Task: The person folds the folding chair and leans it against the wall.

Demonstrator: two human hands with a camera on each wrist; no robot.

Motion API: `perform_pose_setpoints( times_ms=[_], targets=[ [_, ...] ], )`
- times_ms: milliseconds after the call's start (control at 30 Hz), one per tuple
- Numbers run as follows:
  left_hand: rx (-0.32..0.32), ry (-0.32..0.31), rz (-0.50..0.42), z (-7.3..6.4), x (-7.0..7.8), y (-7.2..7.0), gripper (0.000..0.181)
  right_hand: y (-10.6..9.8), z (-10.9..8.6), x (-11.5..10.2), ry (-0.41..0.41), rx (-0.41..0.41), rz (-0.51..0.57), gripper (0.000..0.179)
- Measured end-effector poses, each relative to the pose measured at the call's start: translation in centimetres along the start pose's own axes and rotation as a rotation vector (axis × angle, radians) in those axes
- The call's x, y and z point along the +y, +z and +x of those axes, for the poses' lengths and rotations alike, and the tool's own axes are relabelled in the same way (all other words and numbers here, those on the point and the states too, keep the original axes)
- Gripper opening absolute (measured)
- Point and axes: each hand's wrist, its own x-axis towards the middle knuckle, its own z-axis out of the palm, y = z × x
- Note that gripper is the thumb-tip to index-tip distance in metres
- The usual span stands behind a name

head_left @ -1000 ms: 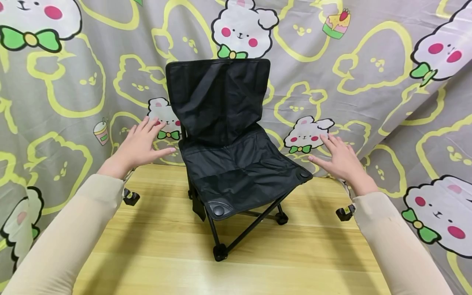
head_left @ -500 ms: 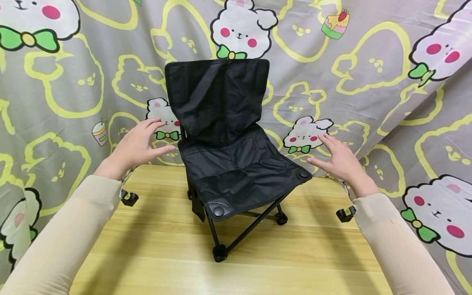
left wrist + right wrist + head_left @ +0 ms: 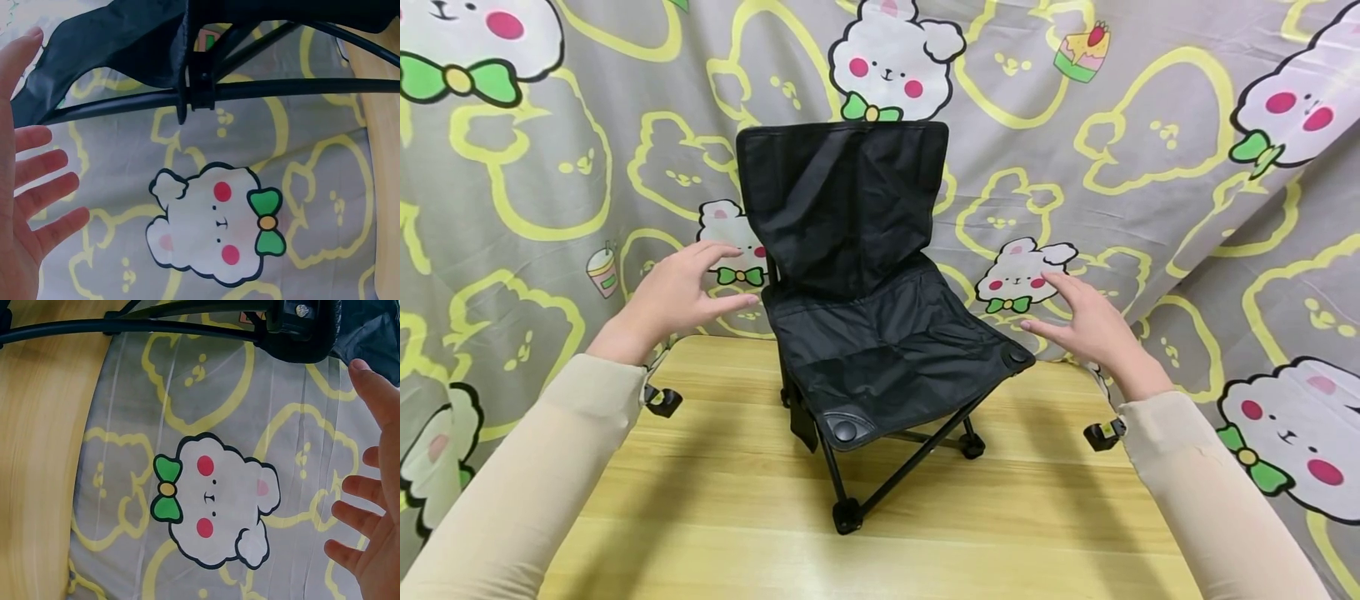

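A black folding camp chair [image 3: 895, 358] stands unfolded on a wooden tabletop, its backrest [image 3: 850, 208] upright and its seat turned a little to the right. On its left side my left hand [image 3: 673, 292] hovers with fingers spread and thumb pointing at the chair. My right hand [image 3: 1090, 329] is held up the same way beyond the seat's right corner. Both hands hold nothing. In the left wrist view the fingers [image 3: 47, 194] are apart below the chair's dark tube [image 3: 281, 87]. In the right wrist view the thumb [image 3: 375, 387] lies close to the seat corner [image 3: 300, 331].
A grey curtain [image 3: 1015, 208] with yellow outlines and white cartoon animals hangs behind and on both sides. The light wooden tabletop [image 3: 760, 550] extends in front of the chair. Small black camera mounts [image 3: 662, 402] sit at both wrists.
The left hand's fingers have bent inward somewhat from a flatter spread. The right hand has shifted slightly, its fingers a little more bent. The chair has stayed in place.
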Motion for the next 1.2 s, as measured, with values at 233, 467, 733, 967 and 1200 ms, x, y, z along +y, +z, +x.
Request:
perform_pose_setpoints(
  times_ms=[233, 467, 733, 967, 1200],
  targets=[
    [0.013, 0.039, -0.017, 0.0, 1.0, -0.4, 0.073, -0.1, -0.1, -0.6, -0.034, 0.02, 0.009, 0.093],
    [0.065, 0.152, -0.02, 0.1, 2.1, -0.3, 0.071, -0.2, -0.2, -1.2, -0.074, 0.021, 0.04, 0.09],
    [0.084, 0.252, -0.036, 0.3, 2.9, 0.1, 0.074, -0.2, -0.4, -1.4, -0.094, 0.004, 0.061, 0.089],
    [0.059, 0.286, -0.034, 0.3, 4.0, 0.3, 0.075, -0.1, -0.7, -1.6, -0.123, 0.005, 0.062, 0.091],
    [0.059, 0.349, -0.034, 0.1, 4.8, 0.7, 0.074, -0.2, -0.9, -1.9, -0.163, -0.007, 0.065, 0.092]
  ],
)
